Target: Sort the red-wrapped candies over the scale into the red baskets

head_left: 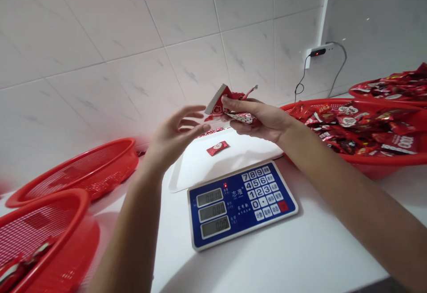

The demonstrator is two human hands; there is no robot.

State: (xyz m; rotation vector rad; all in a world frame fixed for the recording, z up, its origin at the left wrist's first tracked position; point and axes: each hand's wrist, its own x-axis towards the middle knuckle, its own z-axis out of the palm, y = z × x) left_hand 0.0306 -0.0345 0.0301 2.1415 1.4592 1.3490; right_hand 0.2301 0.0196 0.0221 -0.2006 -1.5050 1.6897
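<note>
Several red printed packets [218, 106] are gripped in my right hand [256, 112], held in the air above the weighing scale's white pan [247, 144]. My left hand [178, 132] is just left of them with its fingers apart and pointing at the packets; it holds nothing that I can see. On the pan lies a single red packet [218, 148]. The scale's blue panel [243, 204] with keypad and three displays faces me, its top display lit with faint digits. More red packets [213, 132] show at the pan's far edge, partly hidden behind my hands.
To the right, a red plastic basket [376, 161] is heaped with shiny red packets, and another heaped basket [356, 91] stands behind it. Two red mesh baskets [110, 161] are at the left, the nearer one holding a few packets. A wall socket [318, 52] has cords hanging from it.
</note>
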